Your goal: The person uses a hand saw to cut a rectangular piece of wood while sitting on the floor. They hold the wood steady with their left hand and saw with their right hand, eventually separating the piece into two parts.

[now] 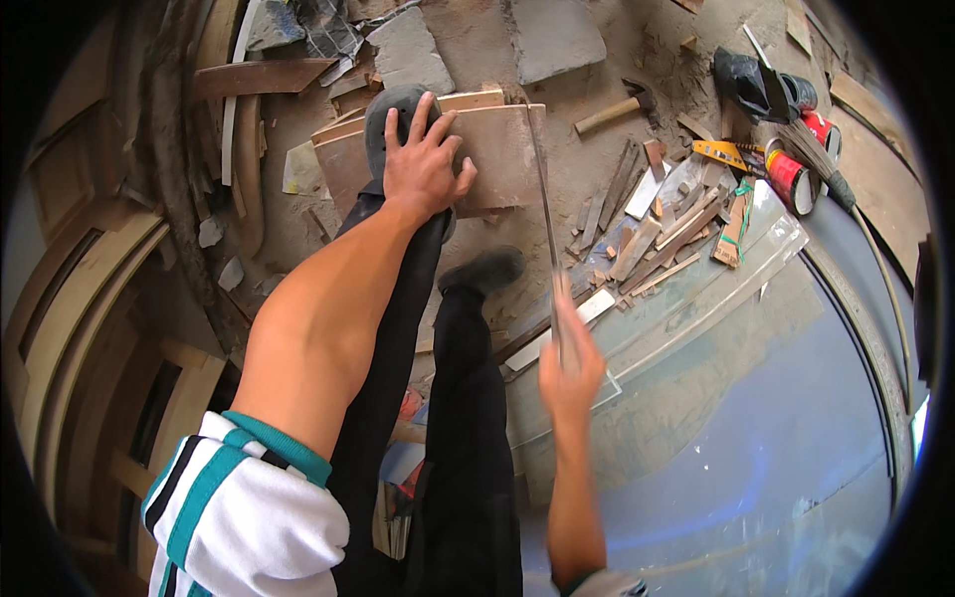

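Note:
A flat wooden board [502, 159] lies raised in front of me, with my left shoe [390, 111] standing on it. My left hand [426, 159] is spread over the shoe's side and the board, fingers apart, pressing down. At the lower right my right hand [571, 363], smeared by motion, is closed round the near end of a handsaw [546, 214]. Seen almost edge-on, the saw's long thin blade runs up to the board's right end. Its handle is hidden in my fist. Beneath the board, the support is mostly out of sight.
A hammer [615, 111] lies beyond the board on the dusty ground. Wood offcuts [667, 234] are heaped to the right, near red cans [789, 182] and a brush [826, 164]. A grey sheet [736, 428] spreads at lower right; wooden frames [95, 328] stand left.

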Demonstrator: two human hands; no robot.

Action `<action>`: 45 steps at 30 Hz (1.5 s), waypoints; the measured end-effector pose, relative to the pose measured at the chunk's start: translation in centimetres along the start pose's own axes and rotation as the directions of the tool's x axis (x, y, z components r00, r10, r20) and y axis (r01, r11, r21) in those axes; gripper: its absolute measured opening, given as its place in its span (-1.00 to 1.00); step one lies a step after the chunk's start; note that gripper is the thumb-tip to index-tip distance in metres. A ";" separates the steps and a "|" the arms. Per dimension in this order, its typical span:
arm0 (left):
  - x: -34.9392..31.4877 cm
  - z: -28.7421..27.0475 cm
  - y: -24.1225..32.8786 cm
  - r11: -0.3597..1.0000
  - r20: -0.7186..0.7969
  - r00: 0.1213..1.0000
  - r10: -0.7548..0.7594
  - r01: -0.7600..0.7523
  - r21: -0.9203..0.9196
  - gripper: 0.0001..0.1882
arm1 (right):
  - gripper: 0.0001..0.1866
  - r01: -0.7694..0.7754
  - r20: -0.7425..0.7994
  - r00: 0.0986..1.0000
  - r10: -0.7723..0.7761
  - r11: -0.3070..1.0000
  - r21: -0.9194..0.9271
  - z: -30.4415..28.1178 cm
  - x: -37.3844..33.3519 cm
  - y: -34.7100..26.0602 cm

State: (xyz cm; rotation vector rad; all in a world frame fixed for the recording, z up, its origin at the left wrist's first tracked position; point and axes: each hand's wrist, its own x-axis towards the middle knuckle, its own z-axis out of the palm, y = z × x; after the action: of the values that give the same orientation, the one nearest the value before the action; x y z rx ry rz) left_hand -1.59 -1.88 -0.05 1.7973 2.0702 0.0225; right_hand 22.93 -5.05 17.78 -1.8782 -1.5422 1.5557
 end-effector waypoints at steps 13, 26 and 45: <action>-0.2 -0.2 -0.1 0.999 -0.009 1.000 -0.009 0.009 -0.036 -0.63 | -0.48 0.044 -0.023 0.999 -0.044 0.999 0.009 0.2 -0.6 1.7; 0.2 -0.1 -0.2 0.999 -0.034 0.999 0.014 -0.015 -0.031 -0.65 | -0.48 0.103 -0.036 0.994 -0.102 0.994 0.035 0.3 -0.8 3.0; 0.5 -2.1 1.0 0.995 -0.009 0.999 0.032 -0.033 -0.095 -0.55 | -0.50 0.180 -0.130 0.975 -0.179 0.984 0.002 5.5 12.3 4.9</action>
State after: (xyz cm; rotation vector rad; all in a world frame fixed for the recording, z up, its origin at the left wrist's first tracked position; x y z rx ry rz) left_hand -1.30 -0.68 2.05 1.7763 2.0101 0.1348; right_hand 19.46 0.87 5.17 -1.7410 -1.5905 1.3365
